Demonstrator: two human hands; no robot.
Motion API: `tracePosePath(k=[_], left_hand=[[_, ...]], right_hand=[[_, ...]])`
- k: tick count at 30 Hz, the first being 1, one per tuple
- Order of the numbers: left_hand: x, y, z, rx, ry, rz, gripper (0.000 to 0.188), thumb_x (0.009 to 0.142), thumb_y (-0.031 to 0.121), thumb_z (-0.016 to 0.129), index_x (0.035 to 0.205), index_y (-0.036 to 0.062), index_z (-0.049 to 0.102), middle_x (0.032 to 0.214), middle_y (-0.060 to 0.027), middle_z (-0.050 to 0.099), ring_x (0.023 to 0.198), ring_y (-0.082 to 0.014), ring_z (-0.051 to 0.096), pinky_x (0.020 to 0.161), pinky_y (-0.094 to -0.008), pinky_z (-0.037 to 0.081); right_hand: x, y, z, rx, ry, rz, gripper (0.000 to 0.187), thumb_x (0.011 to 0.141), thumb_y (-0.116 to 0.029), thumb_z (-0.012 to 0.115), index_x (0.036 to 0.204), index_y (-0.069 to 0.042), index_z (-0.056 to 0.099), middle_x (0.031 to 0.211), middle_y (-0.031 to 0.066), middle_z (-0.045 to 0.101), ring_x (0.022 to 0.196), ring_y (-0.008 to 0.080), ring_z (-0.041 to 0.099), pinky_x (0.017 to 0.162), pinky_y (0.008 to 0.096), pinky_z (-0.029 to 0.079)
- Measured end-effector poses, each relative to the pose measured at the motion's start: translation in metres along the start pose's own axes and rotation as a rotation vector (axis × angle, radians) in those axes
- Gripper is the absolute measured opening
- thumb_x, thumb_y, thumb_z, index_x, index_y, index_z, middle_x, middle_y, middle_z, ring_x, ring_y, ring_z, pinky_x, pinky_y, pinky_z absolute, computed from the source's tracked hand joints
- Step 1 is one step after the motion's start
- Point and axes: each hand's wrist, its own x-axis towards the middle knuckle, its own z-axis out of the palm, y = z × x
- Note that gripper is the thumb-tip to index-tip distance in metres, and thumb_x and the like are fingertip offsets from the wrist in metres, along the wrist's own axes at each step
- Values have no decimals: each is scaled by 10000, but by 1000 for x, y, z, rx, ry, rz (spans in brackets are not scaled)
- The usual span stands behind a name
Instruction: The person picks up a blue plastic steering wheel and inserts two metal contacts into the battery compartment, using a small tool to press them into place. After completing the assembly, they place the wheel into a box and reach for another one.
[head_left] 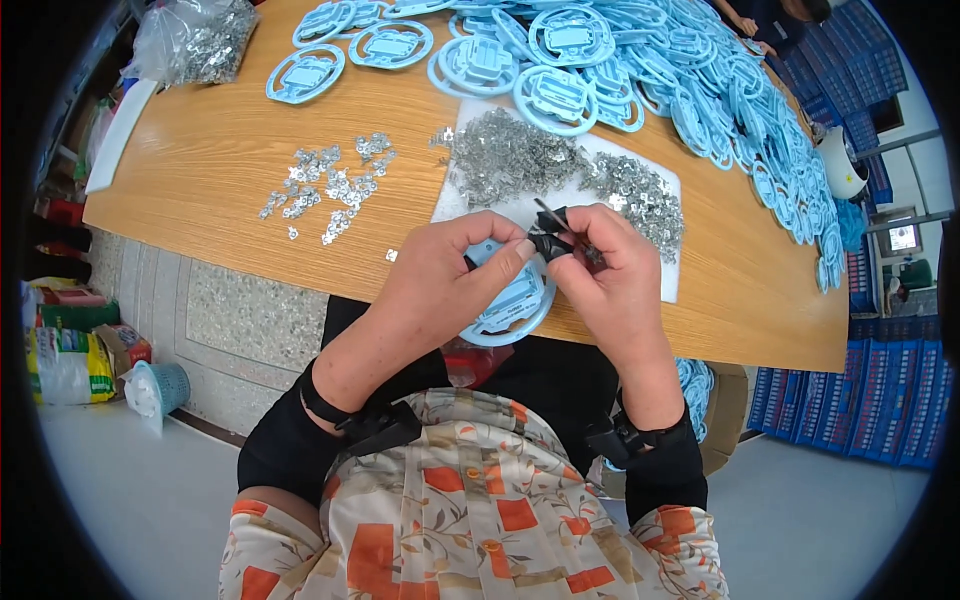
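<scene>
Both hands meet over the near edge of the table. My left hand (pixel 450 270) grips a light-blue round plastic part (pixel 515 308) by its upper side, thumb and forefinger closed on it. My right hand (pixel 618 262), its fingertips wrapped in black, is pinched at that same edge. From its fingers a thin dark metal rod (pixel 548 212) sticks out; the rest of it is hidden, so its kind is unclear. Just beyond the hands, small metal clips (pixel 515 155) are heaped on a white foam sheet (pixel 448 207), with another heap of clips (pixel 640 190) to the right.
Scattered metal clips (pixel 335 185) lie to the left on the wooden table (pixel 210 170). A large pile of blue plastic parts (pixel 690 75) covers the far right. A clear bag of clips (pixel 215 45) sits far left. Blue crates (pixel 850 400) stand right; a cardboard box (pixel 728 420) is below.
</scene>
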Motion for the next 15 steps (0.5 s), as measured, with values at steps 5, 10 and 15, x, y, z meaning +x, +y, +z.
tracePosePath(k=[5, 10, 15], left_hand=[[0, -5, 5, -74, 2, 53, 149, 970, 164, 657, 1012, 23, 683, 863, 40, 664, 776, -13, 584, 666, -207, 500], [-1, 1, 6, -38, -9, 50, 164, 957, 175, 666, 1015, 23, 690, 849, 13, 671, 760, -21, 572, 660, -224, 495], [0, -7, 6, -154, 0, 80, 209, 971, 125, 639, 1157, 32, 666, 1007, 13, 686, 894, -31, 605, 751, -210, 508]], right_hand=[[-7, 8, -1, 293, 10, 117, 188, 781, 14, 653, 967, 29, 632, 838, 53, 645, 739, 86, 596, 662, 249, 488], [-9, 11, -7, 391, -105, 228, 156, 798, 12, 633, 953, 26, 636, 794, 2, 613, 753, 39, 544, 671, 218, 460], [-16, 21, -10, 446, 77, 223, 103, 810, -10, 646, 908, 10, 623, 800, -45, 574, 724, 29, 498, 647, 199, 419]])
